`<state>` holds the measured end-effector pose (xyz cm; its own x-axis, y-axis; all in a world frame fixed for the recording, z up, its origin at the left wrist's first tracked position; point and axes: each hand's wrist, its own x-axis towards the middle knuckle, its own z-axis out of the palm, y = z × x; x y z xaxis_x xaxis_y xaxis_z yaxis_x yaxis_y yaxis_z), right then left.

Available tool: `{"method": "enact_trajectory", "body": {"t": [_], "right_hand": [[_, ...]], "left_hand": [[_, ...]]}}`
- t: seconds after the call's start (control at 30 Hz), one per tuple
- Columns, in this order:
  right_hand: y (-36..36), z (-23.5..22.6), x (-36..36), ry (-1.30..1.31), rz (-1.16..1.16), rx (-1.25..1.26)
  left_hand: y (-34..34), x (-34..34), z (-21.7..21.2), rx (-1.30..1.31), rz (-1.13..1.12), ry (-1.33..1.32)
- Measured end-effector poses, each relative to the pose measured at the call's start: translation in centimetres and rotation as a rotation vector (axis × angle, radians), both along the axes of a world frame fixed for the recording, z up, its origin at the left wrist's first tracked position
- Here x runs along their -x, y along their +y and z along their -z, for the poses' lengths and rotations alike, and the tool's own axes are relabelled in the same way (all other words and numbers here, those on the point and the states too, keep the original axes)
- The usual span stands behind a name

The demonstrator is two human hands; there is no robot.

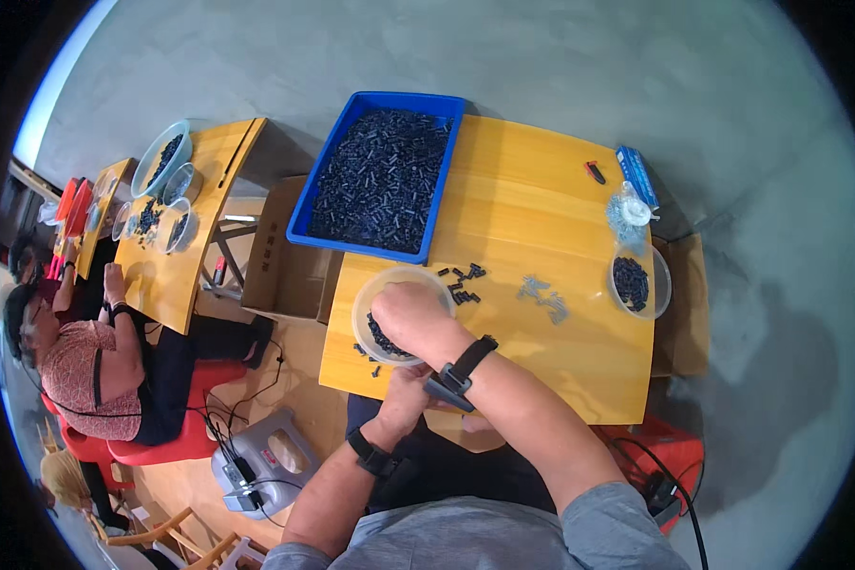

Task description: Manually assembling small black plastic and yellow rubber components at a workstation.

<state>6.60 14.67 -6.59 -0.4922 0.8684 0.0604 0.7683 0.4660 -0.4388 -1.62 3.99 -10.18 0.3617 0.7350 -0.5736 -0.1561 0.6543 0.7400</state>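
Note:
My right hand (pixel 410 315) reaches down into a translucent round plastic bowl (pixel 363 296) near the table's front left. Small black cylindrical parts (pixel 382 338) show in the bowl below the hand; my right fingertips are hidden inside it. Just in front of the bowl, my left hand (pixel 406 399) is at the table's near edge with its fingers curled together, partly behind my right wrist. What it holds, if anything, cannot be made out. Loose black parts (pixel 462 283) lie right of the bowl, and a few more (pixel 376 371) lie in front of it.
A blue tray (pixel 299 226) heaped with black parts stands at the back left of the wooden table (pixel 532 171). Slim silvery pieces (pixel 544 298) lie mid-table. At right are a tub of black parts (pixel 663 285), a clear bag (pixel 627 217) and a blue box (pixel 636 176). Another person (pixel 95 366) sits left.

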Motion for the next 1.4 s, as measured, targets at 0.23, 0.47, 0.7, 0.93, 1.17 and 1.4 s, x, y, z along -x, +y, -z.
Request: {"method": "enact_trajectory", "body": {"t": [0.23,0.47,0.7,0.93,1.17,1.4], "right_hand": [[-0.2,-0.4,-0.2,0.005,0.026,-0.01],[-0.1,-0.9,-0.5,0.053,0.048,0.002],[-0.5,-3.4,-4.7,0.478,0.099,-0.003],[-6.2,-4.1,-14.3,0.592,0.457,0.379],[-12.1,-0.4,-21.4,0.292,0.672,0.051],[-13.4,1.7,-24.1,0.044,0.709,-0.035]], "left_hand": [[0.0,0.1,0.1,-0.02,-0.016,-0.012],[0.1,0.0,-0.5,0.005,-0.018,-0.01],[0.4,-0.3,-0.8,0.062,0.014,0.066],[0.4,-0.3,-0.7,0.073,0.008,0.075],[0.4,-0.1,-0.7,0.064,0.005,0.055],[0.3,-0.3,-0.7,0.068,0.003,0.06]]}}
